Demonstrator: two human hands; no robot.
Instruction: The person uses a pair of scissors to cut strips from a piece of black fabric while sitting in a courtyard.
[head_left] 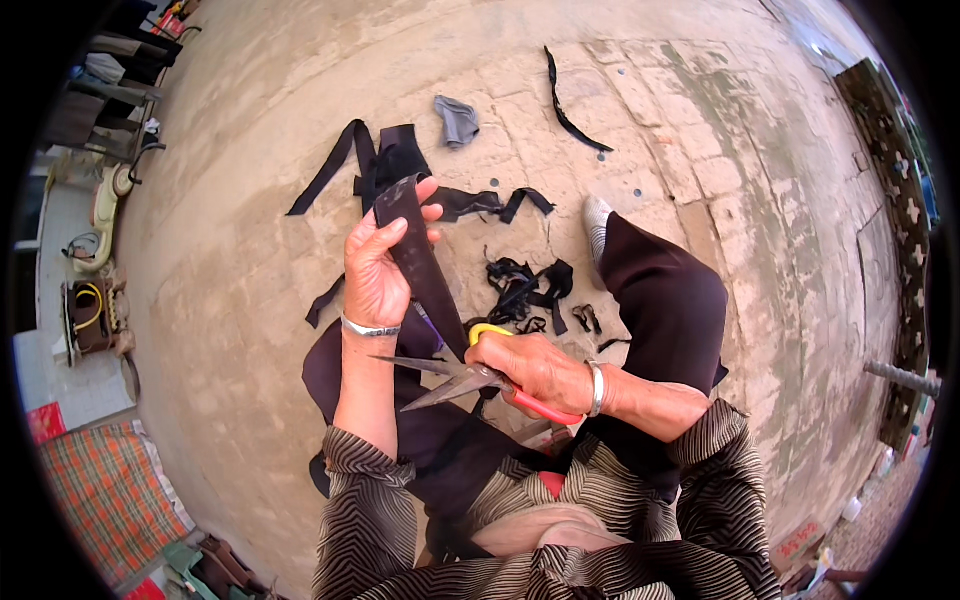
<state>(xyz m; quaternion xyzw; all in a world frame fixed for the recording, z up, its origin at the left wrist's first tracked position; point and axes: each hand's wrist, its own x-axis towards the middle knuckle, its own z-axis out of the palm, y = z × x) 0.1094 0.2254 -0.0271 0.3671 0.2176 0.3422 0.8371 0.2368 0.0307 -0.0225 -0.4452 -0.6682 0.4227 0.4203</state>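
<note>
A long dark fabric strip (428,275) is pinched between the thumb and fingers of my left hand (378,268), which is raised in front of me. The strip slopes down to the right and its lower end reaches my right hand (535,368). That hand grips a pair of scissors (462,384) with one yellow and one red handle. The blades are spread and point left, just below my left wrist, with no cloth seen between them. Beyond my hands lies a pile of black cloth pieces (402,155). Tangled black scraps (515,290) are on the ground nearer my right hand.
Farther out lie a grey cloth piece (457,122) and a narrow black strip (568,110). My knee (675,290) is bent at the right. A cream-coloured machine (106,215) and a plaid cloth (115,490) are at the left, a patterned dark panel (895,200) at the right.
</note>
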